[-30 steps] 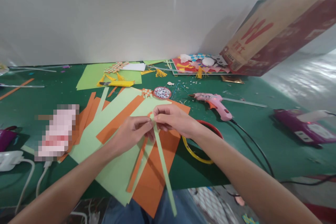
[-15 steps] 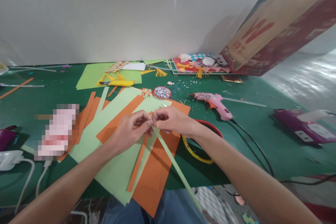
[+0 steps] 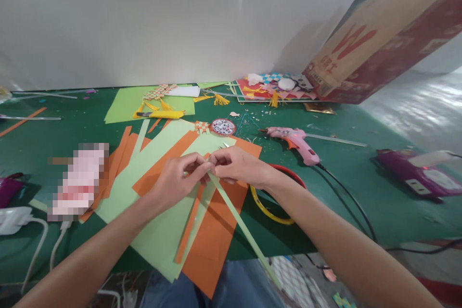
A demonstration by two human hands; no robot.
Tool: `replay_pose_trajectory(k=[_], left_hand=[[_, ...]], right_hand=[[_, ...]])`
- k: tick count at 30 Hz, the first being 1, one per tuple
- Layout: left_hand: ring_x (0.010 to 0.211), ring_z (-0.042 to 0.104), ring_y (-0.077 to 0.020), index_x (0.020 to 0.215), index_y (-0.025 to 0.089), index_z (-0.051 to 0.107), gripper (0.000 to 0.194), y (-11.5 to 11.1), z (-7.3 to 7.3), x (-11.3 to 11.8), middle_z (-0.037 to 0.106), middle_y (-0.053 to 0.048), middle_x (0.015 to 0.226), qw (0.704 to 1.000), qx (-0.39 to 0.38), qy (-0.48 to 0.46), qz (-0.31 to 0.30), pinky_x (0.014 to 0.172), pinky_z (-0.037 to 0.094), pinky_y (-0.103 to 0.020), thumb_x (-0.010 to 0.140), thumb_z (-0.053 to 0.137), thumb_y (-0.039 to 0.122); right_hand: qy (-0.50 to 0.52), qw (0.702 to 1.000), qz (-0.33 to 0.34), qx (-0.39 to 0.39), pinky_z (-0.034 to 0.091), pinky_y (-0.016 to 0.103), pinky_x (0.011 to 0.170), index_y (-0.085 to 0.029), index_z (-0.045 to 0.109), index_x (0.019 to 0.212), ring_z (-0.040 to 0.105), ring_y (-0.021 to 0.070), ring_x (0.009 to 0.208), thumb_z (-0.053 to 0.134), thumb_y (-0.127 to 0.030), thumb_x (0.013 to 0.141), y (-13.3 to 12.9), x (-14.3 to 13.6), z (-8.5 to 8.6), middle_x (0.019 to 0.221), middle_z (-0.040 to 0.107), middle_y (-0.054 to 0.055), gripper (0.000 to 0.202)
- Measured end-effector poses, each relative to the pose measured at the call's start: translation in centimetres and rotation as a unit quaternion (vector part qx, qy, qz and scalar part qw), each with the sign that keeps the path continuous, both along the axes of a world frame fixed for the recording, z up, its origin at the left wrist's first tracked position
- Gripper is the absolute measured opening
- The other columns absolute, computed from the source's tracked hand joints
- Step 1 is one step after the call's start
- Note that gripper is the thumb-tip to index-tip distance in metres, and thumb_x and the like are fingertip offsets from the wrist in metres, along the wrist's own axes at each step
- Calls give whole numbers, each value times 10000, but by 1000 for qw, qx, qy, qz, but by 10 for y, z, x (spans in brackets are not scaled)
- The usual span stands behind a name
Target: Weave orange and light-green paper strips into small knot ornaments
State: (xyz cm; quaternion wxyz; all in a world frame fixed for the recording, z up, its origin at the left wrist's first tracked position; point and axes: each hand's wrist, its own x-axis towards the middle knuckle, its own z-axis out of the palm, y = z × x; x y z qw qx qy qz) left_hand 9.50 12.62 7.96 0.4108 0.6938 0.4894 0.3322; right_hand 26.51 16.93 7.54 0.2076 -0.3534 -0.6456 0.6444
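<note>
Both my left hand and my right hand pinch the upper end of a light green paper strip, fingertips touching each other. From there the strip runs down to the right, past the table's front edge. My fingers hide the pinched end itself. Below the hands lie light green paper sheets and orange paper, with a narrow orange strip on top. A roll of tape sits partly under my right forearm. Just beyond the hands is a round dish of small pieces.
A pink glue gun lies to the right, its cord trailing to the front edge. Farther right is a purple power strip. A yellow utility knife rests behind the papers. A paper bag leans at the back right.
My hands stay almost in place, with a slight shift of the left fingertips towards the right. The strip's lower end has swung a little to the right.
</note>
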Motion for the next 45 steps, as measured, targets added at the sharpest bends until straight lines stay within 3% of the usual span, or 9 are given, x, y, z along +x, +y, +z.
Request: replay_pose_trajectory(k=[6, 13, 19, 31, 38, 45], left_hand=[[611, 632, -137, 695, 191, 560, 280, 0, -2, -2, 656, 2, 625, 1000, -5, 16, 3, 625, 492, -243, 905, 431, 325], [583, 621, -129, 704, 189, 547, 237, 0, -1, 0, 627, 12, 624, 999, 26, 20, -14, 617, 490, -242, 888, 480, 323], [593, 612, -122, 732, 191, 550, 232, -2, -4, -1, 611, 13, 644, 999, 48, 15, 16, 609, 468, -229, 907, 468, 321], [593, 609, -123, 717, 187, 547, 232, 0, 1, -3, 631, 9, 634, 995, 55, 12, 81, 614, 471, -229, 892, 485, 325], [590, 607, -127, 702, 186, 530, 222, 5, 6, -9, 610, 13, 628, 988, 65, -35, 139, 615, 484, -251, 884, 506, 312], [621, 622, -155, 685, 183, 548, 301, 7, 7, -10, 628, -10, 640, 991, -23, -71, 109, 636, 506, -283, 862, 522, 425]], right_hand=[[5, 1000, -1, -15, 250, 188, 406, -170, 508, 573, 361, 31, 388, 495, -187, 595, 0, -1, 1, 444, 427, -86, 32], [8, 999, -13, -35, 233, 198, 416, -178, 466, 563, 364, 40, 408, 527, -236, 625, 0, -3, 0, 463, 424, -75, 104], [64, 992, -44, -96, 203, 203, 430, -176, 455, 551, 316, 46, 449, 526, -228, 632, -2, -7, -9, 476, 368, -79, 119], [84, 991, -56, -93, 171, 212, 437, -183, 433, 561, 264, 48, 467, 512, -216, 615, -3, -9, -7, 518, 319, -85, 101], [68, 992, -59, -88, 169, 216, 443, -184, 437, 559, 273, 51, 466, 518, -216, 614, -2, -8, -7, 513, 320, -83, 102], [49, 995, -77, -41, 190, 226, 450, -186, 452, 541, 302, 58, 468, 500, -224, 588, -3, -9, -6, 506, 352, -75, 77]])
